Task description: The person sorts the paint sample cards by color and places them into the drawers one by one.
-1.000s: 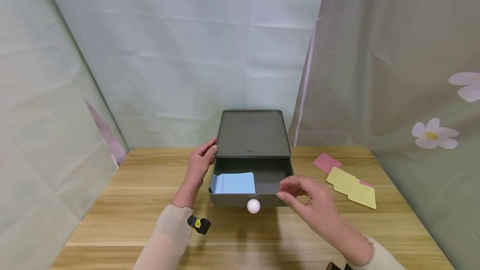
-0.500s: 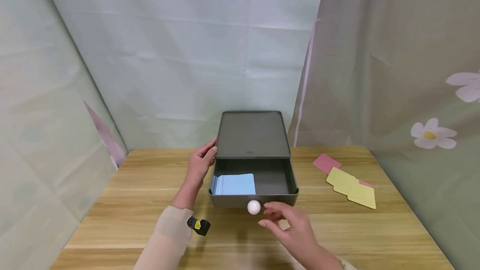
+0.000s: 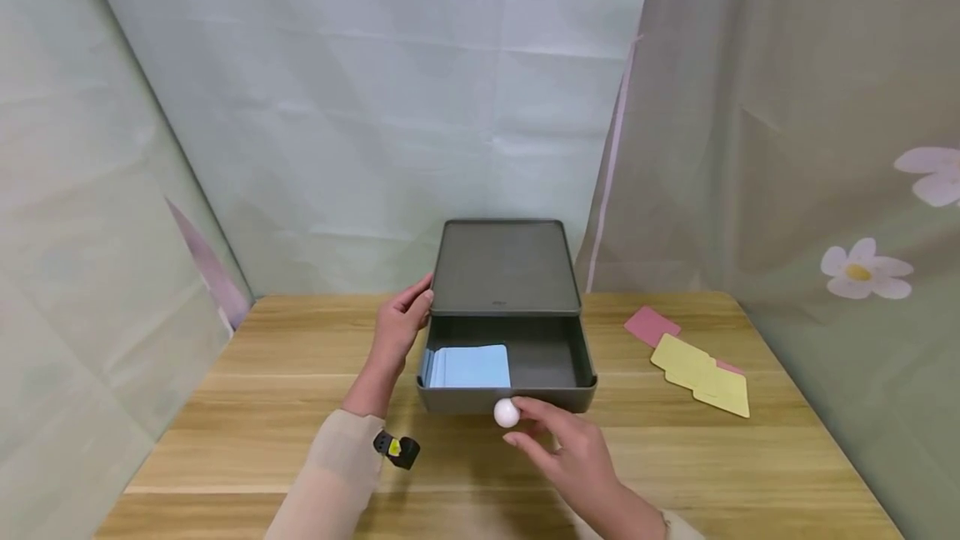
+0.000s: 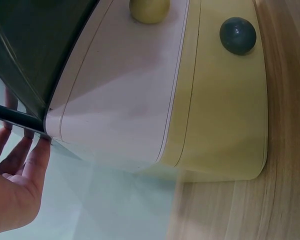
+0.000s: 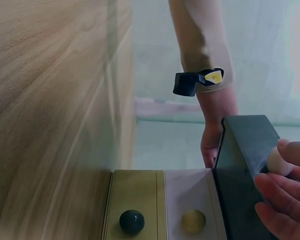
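A dark grey drawer unit (image 3: 502, 269) stands at the back of a wooden table (image 3: 247, 407). Its top drawer (image 3: 547, 357) is pulled out and holds a stack of light blue cards (image 3: 471, 367) on its left side. My left hand (image 3: 401, 327) rests with straight fingers against the unit's left side, seen also in the left wrist view (image 4: 15, 175). My right hand (image 3: 528, 425) pinches the drawer's white knob (image 3: 506, 412). In the right wrist view its fingers (image 5: 280, 192) curl round that knob (image 5: 276, 161).
Pink card (image 3: 651, 326) and yellow cards (image 3: 701, 375) lie on the table to the right of the unit. Below the dark drawer are a pale pink drawer (image 4: 125, 85) with a yellow knob and a yellow drawer (image 4: 225, 105) with a dark knob. Fabric walls surround the table.
My right hand has come down and left from above the drawer's right front corner to the white knob and closed on it. The left hand and the drawer have stayed in place.
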